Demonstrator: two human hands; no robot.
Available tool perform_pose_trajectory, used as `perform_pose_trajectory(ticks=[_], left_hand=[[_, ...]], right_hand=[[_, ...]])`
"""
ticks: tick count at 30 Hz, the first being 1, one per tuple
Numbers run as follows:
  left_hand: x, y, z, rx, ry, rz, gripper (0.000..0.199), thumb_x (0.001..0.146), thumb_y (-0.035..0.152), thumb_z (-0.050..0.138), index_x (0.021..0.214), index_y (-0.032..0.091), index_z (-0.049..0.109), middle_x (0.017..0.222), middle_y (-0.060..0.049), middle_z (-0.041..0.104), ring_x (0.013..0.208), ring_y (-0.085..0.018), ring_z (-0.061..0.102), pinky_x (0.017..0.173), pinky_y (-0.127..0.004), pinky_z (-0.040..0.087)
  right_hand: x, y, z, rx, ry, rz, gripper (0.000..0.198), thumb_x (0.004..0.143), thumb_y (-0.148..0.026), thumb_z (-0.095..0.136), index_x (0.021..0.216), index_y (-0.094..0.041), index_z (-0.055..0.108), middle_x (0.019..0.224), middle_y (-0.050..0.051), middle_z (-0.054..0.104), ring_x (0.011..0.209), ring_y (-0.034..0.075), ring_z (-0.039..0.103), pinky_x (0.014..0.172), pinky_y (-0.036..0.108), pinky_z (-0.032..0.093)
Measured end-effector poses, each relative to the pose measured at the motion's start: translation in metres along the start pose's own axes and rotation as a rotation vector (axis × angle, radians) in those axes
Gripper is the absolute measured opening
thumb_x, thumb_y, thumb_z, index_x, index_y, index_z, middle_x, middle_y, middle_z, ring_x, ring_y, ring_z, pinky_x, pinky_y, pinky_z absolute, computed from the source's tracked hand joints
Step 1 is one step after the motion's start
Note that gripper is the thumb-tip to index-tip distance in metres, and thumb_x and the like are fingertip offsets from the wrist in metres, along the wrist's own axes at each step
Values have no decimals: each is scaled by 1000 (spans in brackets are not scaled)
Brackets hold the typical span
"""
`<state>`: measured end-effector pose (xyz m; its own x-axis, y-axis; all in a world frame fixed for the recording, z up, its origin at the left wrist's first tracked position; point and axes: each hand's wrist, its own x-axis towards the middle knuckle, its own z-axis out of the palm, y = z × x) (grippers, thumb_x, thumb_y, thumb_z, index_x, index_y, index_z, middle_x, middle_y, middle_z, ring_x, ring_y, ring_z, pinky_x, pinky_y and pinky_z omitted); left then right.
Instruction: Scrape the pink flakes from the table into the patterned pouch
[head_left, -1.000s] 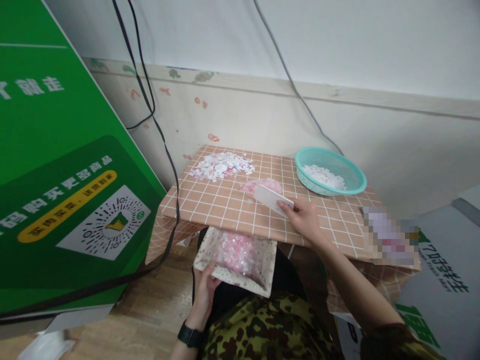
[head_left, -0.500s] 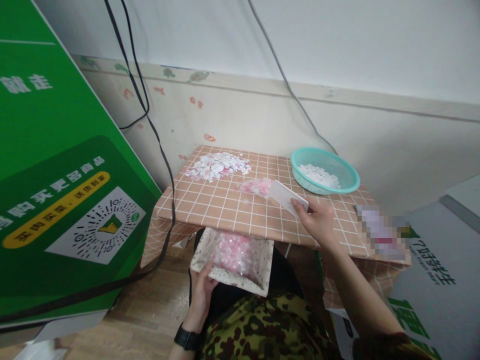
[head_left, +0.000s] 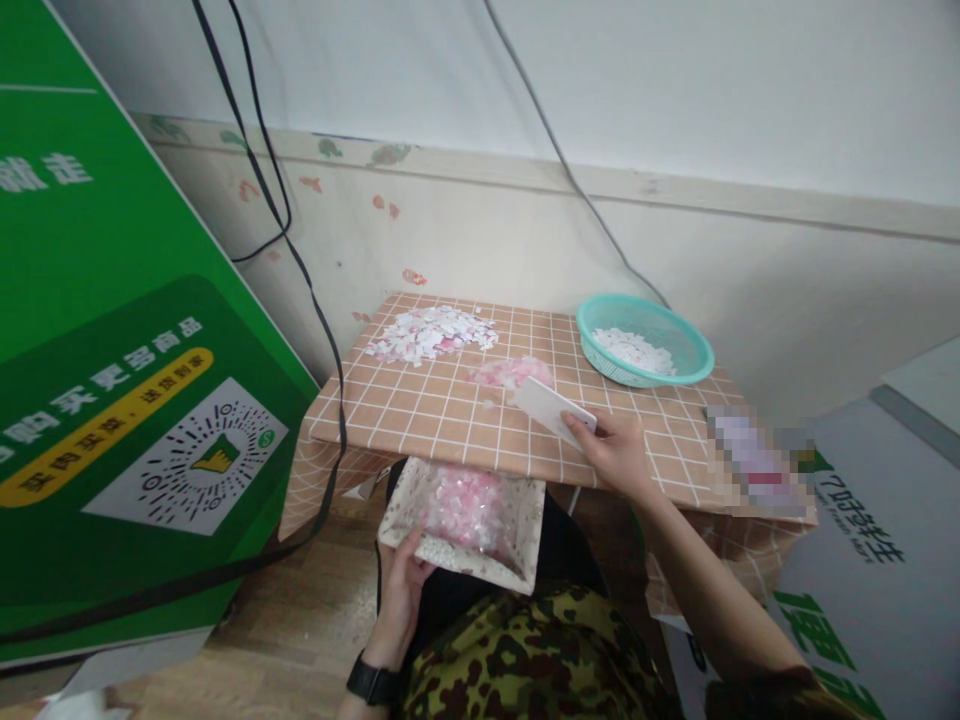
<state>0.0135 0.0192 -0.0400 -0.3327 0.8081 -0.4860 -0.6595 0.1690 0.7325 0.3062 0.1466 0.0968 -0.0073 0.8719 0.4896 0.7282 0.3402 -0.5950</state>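
Note:
My left hand [head_left: 407, 580] grips the near left side of a pale speckled square tray [head_left: 525, 560], held just below the table's front edge. Pink and clear film-like bits [head_left: 469, 505] fill its bottom. In my right hand [head_left: 611, 450] is a flat white card-like plate [head_left: 551, 403], its tip low over the checked tablecloth. A small patch of pink scraps [head_left: 514, 372] lies just beyond that tip. Farther back on the left is a heap of white paper-like pieces [head_left: 431, 333] with some pink among them.
A turquoise mesh basket [head_left: 675, 345] with white pieces stands at the table's back right. A blurred-out flat item [head_left: 757, 465] lies at the right edge. A green printed panel [head_left: 112, 300] and a dark hanging strap [head_left: 341, 410] are on the left; a grey box [head_left: 885, 540] stands right.
My right hand has drawn the white plate toward me and slightly left, off the pink scraps. The left hand and tray stay nearly in place.

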Motion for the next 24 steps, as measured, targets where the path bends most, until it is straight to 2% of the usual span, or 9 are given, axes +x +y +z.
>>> perform_pose_trajectory(ticks=[2, 6, 11, 17, 20, 24], left_hand=[[-1, 0, 0, -16, -13, 0, 58, 78, 34, 78, 131, 30, 54, 131, -7, 65, 113, -25, 67, 87, -40, 60], [-3, 0, 2, -16, -34, 6, 59, 80, 34, 77, 134, 32, 51, 141, -8, 60, 118, -27, 66, 88, -40, 60], [-3, 1, 3, -4, -13, 3, 62, 77, 35, 79, 133, 30, 53, 139, -9, 62, 115, -27, 67, 88, -42, 60], [-1, 0, 1, -2, -15, -4, 63, 77, 37, 79, 134, 30, 53, 134, -9, 64, 109, -26, 69, 87, -42, 60], [-2, 1, 2, -7, -31, 3, 62, 78, 36, 78, 134, 30, 53, 140, -8, 61, 113, -26, 67, 89, -41, 60], [-3, 1, 3, -13, -36, 6, 64, 78, 38, 78, 136, 31, 52, 143, -9, 59, 120, -28, 65, 91, -43, 59]], right_hand=[[-2, -1, 3, 40, -26, 6, 43, 94, -53, 62, 72, -19, 76, 57, 2, 65, 50, 16, 57, 48, 27, 39], [1, -6, 9, 48, 4, 19, 43, 95, -53, 61, 72, -19, 76, 56, 2, 64, 50, 16, 57, 47, 27, 38], [7, -20, 13, 31, -8, -10, 46, 94, -55, 59, 70, -19, 75, 52, 1, 60, 46, 15, 53, 45, 27, 35], [-8, -33, 11, -59, 98, -11, 42, 95, -50, 59, 71, -18, 74, 48, 0, 57, 42, 13, 49, 44, 27, 33], [-16, -34, 13, -71, 93, -3, 43, 95, -49, 58, 70, -18, 74, 47, 0, 55, 41, 12, 48, 44, 26, 32], [-17, -34, 17, -50, 155, 39, 43, 94, -50, 60, 71, -17, 74, 48, 0, 56, 42, 12, 49, 44, 26, 33]])
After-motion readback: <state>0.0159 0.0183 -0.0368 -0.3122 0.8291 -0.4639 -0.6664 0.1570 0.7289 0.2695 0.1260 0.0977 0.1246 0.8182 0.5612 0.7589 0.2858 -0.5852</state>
